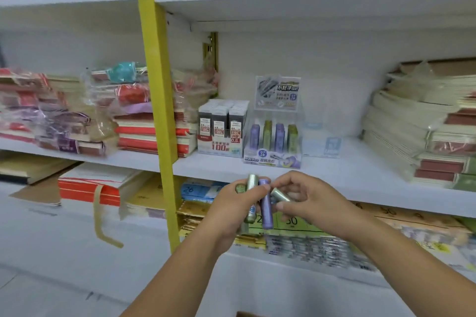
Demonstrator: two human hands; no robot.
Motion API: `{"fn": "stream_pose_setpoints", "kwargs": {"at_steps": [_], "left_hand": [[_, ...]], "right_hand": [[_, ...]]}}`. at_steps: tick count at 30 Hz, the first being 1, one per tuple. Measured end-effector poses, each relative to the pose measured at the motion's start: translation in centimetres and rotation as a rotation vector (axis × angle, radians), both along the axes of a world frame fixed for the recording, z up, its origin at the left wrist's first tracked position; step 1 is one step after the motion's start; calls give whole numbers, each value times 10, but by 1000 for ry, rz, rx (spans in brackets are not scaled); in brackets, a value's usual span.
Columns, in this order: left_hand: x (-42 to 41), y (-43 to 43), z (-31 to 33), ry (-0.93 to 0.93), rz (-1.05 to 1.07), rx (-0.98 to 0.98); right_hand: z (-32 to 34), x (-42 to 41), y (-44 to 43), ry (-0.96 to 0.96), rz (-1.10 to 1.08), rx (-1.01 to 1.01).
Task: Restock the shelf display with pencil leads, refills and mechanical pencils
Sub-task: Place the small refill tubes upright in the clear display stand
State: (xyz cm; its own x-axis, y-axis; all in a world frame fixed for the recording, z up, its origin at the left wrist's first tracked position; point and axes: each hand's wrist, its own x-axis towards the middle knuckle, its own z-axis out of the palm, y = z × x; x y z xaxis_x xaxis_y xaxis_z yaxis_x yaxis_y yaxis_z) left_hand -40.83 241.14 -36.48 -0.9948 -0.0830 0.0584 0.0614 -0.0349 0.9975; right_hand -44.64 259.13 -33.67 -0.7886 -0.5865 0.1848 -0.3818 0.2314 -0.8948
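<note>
Plastic, smooth and glossy, makes up all you hold: round, capped cylinders. Your left hand (231,210) curls its fingers round a purple tube (266,213) and a green tube (252,183). Both are roughly upright, and the purple one juts out below your fingers. Your right hand (309,201), just beside the left at 3 o'clock, pinches a second green tube (280,195) between thumb and fingers, tilted toward the purple tube. At 12 o'clock from your hands, a clear display (273,157) on the white shelf (347,175) holds upright purple and green tubes in a row. Just beside it at 9 o'clock stands a carton (221,147) of flat black lead cases. Stacked pale notebooks (412,131) fill the shelf at 3 o'clock. Film-wrapped books (77,116) lie at 9 o'clock, beyond a yellow post (159,110).
</note>
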Motion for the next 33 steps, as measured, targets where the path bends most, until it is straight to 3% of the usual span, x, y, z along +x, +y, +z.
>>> {"fn": "stream_pose_setpoints", "kwargs": {"at_steps": [9, 15, 19, 23, 33], "left_hand": [[-19, -6, 5, 47, 77, 25], [-20, -14, 12, 111, 64, 74], [-20, -13, 12, 113, 72, 59], [-21, -14, 11, 111, 85, 92], [-28, -16, 10, 158, 155, 148]], "right_hand": [[1, -10, -6, 170, -217, -17], [3, -9, -10, 271, -202, -28], [1, -9, -11, 146, -187, -122], [0, -12, -14, 6, -234, -395], [3, -15, -31, -23, -321, -588]]}}
